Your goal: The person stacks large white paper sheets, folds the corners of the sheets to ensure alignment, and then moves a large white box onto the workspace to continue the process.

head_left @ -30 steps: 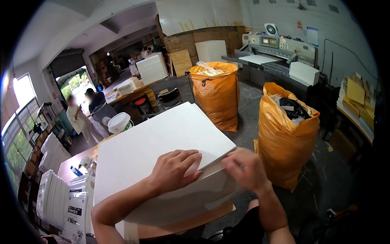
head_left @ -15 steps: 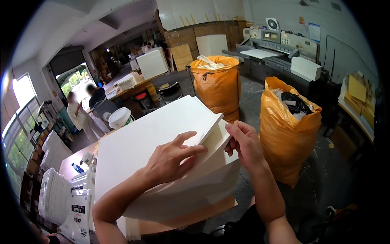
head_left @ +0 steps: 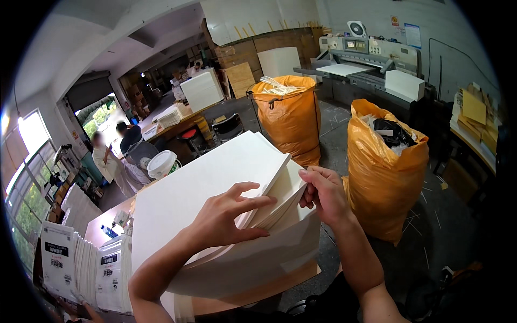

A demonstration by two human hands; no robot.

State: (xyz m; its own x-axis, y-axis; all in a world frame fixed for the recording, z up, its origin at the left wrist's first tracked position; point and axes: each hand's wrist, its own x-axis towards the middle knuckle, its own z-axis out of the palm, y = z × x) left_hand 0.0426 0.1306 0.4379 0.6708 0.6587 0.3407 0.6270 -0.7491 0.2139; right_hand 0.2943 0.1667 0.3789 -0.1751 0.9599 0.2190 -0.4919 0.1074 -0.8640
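A tall stack of large white paper sheets (head_left: 199, 175) fills the middle of the view on a table. At its near right corner the upper sheets are lifted and fanned apart, leaving a gap. My right hand (head_left: 327, 196) pinches the corner of several sheets (head_left: 293, 195) between thumb and bent fingers. Over the near edge lies my left hand (head_left: 226, 215), thumb and fingers spread, with the index fingertip against the fanned edges. It grips nothing that I can see.
Two orange sacks of scraps, one behind (head_left: 288, 121) and one at right (head_left: 385, 167), stand beyond the stack. A paper-cutting machine (head_left: 371, 59) is at back right. Wrapped white bundles (head_left: 113, 272) lie at left, near another person's hand (head_left: 89, 312). A white bucket (head_left: 161, 164) and people stand farther back.
The fanned sheets at the corner have spread wider. My left thumb has moved away from its fingers. At lower left, a wrapped bundle has tilted up to show its printed face.
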